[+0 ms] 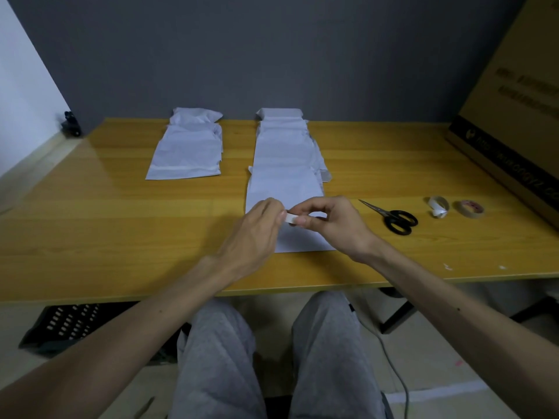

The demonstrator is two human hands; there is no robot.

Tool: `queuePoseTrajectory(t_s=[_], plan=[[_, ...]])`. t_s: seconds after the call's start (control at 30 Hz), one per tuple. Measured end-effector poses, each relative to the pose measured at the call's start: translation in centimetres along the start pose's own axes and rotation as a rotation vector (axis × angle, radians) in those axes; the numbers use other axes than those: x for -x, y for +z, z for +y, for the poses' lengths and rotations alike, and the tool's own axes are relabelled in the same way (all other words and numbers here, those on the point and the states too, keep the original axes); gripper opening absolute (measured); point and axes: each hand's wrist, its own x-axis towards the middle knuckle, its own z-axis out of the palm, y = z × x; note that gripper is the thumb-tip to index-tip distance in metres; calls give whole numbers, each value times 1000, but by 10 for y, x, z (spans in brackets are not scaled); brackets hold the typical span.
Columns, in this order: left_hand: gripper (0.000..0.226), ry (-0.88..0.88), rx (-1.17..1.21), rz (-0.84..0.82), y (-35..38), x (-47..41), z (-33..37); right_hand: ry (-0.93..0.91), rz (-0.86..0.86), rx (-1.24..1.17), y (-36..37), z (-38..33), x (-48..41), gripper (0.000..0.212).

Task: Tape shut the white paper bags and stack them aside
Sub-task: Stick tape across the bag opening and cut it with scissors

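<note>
A short white piece of tape (292, 218) is pinched between my left hand (257, 234) and my right hand (328, 225), just above the near end of a white paper bag (284, 189). That bag lies in front of me and overlaps several more white bags (282, 140) running toward the wall. A separate pile of white bags (189, 146) lies at the back left of the yellow table (106, 207).
Black-handled scissors (393, 219) lie right of my hands. Further right are a white tape roll (437, 206) and a beige tape roll (469, 208). A large cardboard box (520, 101) stands along the right edge. A black crate (60, 325) sits on the floor below left.
</note>
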Motion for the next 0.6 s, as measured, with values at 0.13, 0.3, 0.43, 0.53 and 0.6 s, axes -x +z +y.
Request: queuePoseTrajectory(t_s=[0.13,0.3,0.43,0.53,0.6], plan=[[19,-8,77,-11,-1,-2,-4,7,-40,29,-3,-3,-4,11],[21,-19,111,18,-14,-7,-1,29,-119,-31,-10,-6,-11,14],[22,-51,156,20,-26,-13,1,107,-101,-250,-10,-7,-16,9],[21,-23,190,-17,-34,-21,-3,194,-34,-477,-6,-12,-22,14],[22,-2,190,-47,-40,-25,-6,220,68,-508,-4,-13,-28,9]])
